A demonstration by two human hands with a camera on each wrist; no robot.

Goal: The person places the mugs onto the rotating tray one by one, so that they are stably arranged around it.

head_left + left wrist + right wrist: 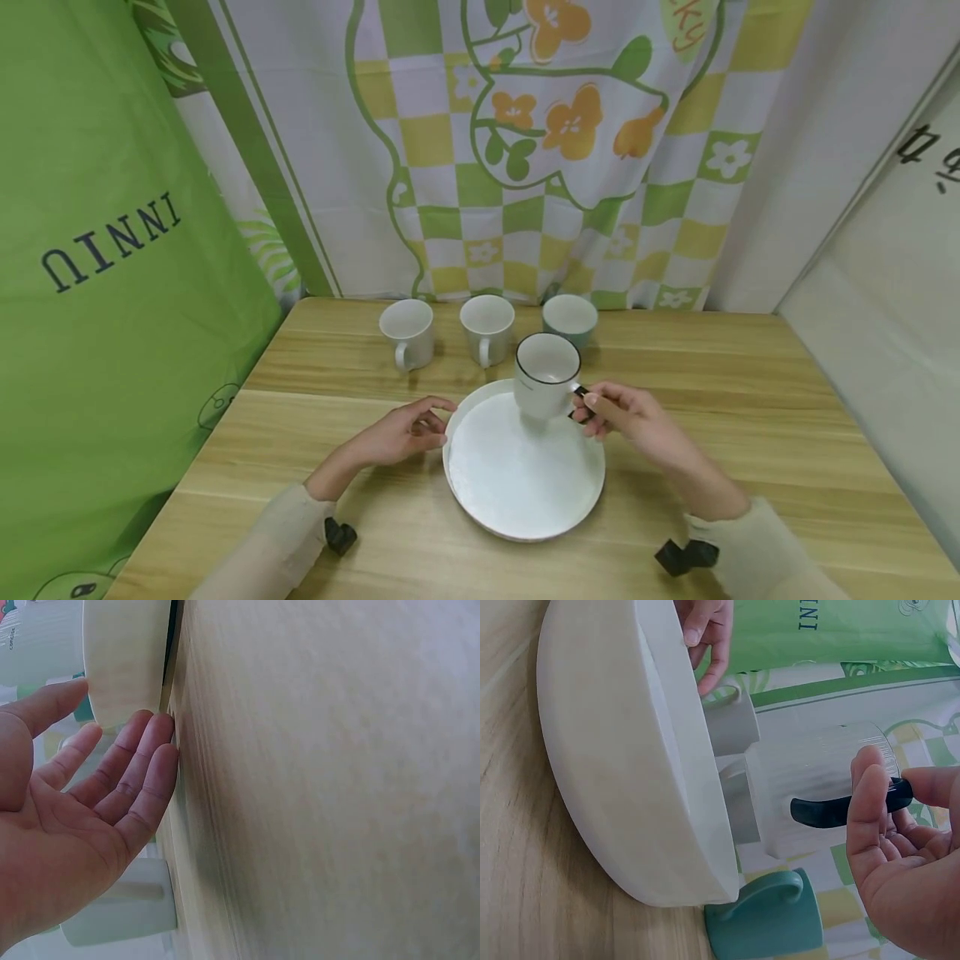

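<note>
Currently, the white ceramic mug with a black rim and black handle (546, 383) is held by the right hand (626, 414), whose thumb and fingers (866, 796) pinch the handle; the mug hangs above the far part of the round white shallow tray (480, 492), and whether its base touches the tray cannot be told. The left hand (401, 433) is kept at the tray's left rim, its fingers (142, 761) loosely spread and straight, holding nothing. For a sound placement, the mug is best kept upright, lowered squarely onto the flat tray floor, and the tray steadied at its rim.

Beyond the tray, two white mugs (408, 332) (487, 327) and a teal mug (570, 319) stand in a row on the wooden tabletop (750, 400). The teal mug stands just behind the held one; clearance is judged tight there.
</note>
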